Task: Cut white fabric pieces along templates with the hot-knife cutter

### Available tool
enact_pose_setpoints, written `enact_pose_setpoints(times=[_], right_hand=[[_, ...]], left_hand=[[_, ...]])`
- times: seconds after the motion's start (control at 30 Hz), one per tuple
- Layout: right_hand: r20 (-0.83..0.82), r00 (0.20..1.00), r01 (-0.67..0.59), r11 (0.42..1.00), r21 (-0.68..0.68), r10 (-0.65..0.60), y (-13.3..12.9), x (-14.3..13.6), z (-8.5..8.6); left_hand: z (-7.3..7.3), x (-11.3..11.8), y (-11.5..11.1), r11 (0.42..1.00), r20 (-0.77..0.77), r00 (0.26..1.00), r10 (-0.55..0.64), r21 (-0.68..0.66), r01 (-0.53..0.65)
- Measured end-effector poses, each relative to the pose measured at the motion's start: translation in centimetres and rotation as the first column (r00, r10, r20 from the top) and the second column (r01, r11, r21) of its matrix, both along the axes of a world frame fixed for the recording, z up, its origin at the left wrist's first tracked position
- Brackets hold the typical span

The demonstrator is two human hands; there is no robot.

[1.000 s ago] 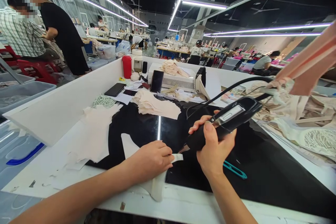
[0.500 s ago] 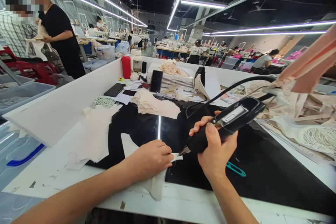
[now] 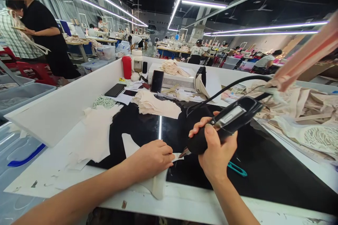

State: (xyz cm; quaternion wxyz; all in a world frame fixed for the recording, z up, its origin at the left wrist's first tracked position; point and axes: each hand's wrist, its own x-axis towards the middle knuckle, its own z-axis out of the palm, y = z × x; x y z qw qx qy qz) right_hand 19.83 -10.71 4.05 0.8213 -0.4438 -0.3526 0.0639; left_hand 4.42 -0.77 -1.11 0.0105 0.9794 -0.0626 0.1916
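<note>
My left hand (image 3: 153, 158) has its fingers pressed together on a pale fabric piece (image 3: 158, 184) that lies over the black mat and the white table edge. A narrow strip of that piece sticks out past my fingertips. My right hand (image 3: 218, 144) is wrapped round a black handheld tool (image 3: 232, 117), with a cable at its back end. The tool's pointed metal tip meets the strip just right of my left fingertips. A teal tool (image 3: 237, 169) lies on the black mat (image 3: 264, 172) beside my right wrist.
Stacked cream fabric (image 3: 155, 104) lies behind my hands, and more fabric (image 3: 96, 133) is at the left. Two phones, a red bottle (image 3: 127, 67) and a white machine (image 3: 176, 81) stand farther back. Pink fabric strips (image 3: 303, 56) hang at the right. People are beyond the white partition.
The tool and my right hand have shifted slightly left. The hanging pink strips have swung left and down. The standing person at the far left has moved left. My left hand has stayed in place.
</note>
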Motion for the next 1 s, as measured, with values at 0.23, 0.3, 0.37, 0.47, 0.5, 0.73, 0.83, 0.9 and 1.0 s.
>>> enact_pose_setpoints(times=[0.23, 0.3, 0.37, 0.47, 0.5, 0.73, 0.83, 0.9, 1.0], right_hand=[[-0.013, 1.000, 0.027, 0.999, 0.042, -0.027, 0.0, 0.6, 0.3], [-0.004, 1.000, 0.016, 0.999, 0.043, -0.016, -0.1, 0.6, 0.0], [0.012, 1.000, -0.003, 0.999, 0.035, 0.002, -0.1, 0.6, -0.3], [0.030, 0.999, -0.016, 1.000, 0.013, 0.016, -0.2, 0.6, -0.5], [0.036, 0.999, -0.015, 1.000, 0.007, 0.015, -0.3, 0.6, -0.6], [0.068, 0.997, 0.026, 0.999, -0.025, -0.024, -0.4, 0.3, -0.4], [0.081, 0.996, 0.040, 0.999, -0.022, -0.038, -0.5, 0.3, -0.3], [0.087, 0.995, 0.055, 0.998, -0.018, -0.053, -0.6, 0.1, -0.2], [0.085, 0.993, 0.085, 0.996, -0.010, -0.084, -1.0, -0.1, 0.0]], left_hand=[[0.1, 0.1, 0.0, 0.999, 0.036, 0.999, -0.019, 0.042, 0.018], [0.1, 0.1, 0.0, 0.999, 0.040, 0.999, -0.020, 0.051, 0.018], [0.1, 0.1, 0.0, 0.998, 0.041, 0.999, -0.026, 0.065, 0.023], [0.1, 0.1, 0.1, 0.998, 0.038, 0.999, -0.027, 0.059, 0.025], [0.1, 0.1, 0.1, 0.998, 0.032, 0.999, -0.026, 0.050, 0.024], [0.2, 0.0, -0.4, 0.999, 0.060, 0.998, 0.013, -0.047, -0.010], [0.8, -0.5, -1.2, 0.998, 0.028, 0.998, 0.057, -0.043, -0.056], [0.9, -1.1, -1.7, 0.991, -0.035, 0.993, 0.112, -0.066, -0.114], [0.5, -2.0, -2.3, 0.965, -0.140, 0.971, 0.192, -0.154, -0.213]])
